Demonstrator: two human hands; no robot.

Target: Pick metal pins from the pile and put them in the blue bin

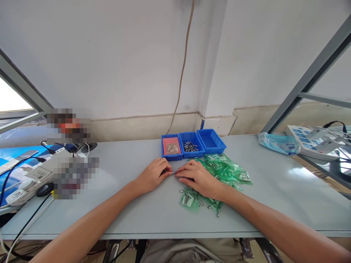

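A thin, small metal pin (173, 172) bridges the fingertips of both hands, just above the grey table. My left hand (153, 176) is closed in a pinch on its left end, with something dark partly hidden under the fingers. The fingers of my right hand (201, 179) are together and closed at its other end; the palm side is hidden. Around and beneath my right hand lie green plastic bags (229, 168) with metal pins in them. Several loose pins (201, 202) are scattered by the bags' near edge.
Beyond my hands stand three blue bins: one with a red card and a clear bag (172, 147), one with metal pins (190, 146), and an empty one (211, 140). Power strips (33, 179) and cables lie left. A blue plastic packet (278, 143) lies right, near a white board (309, 140).
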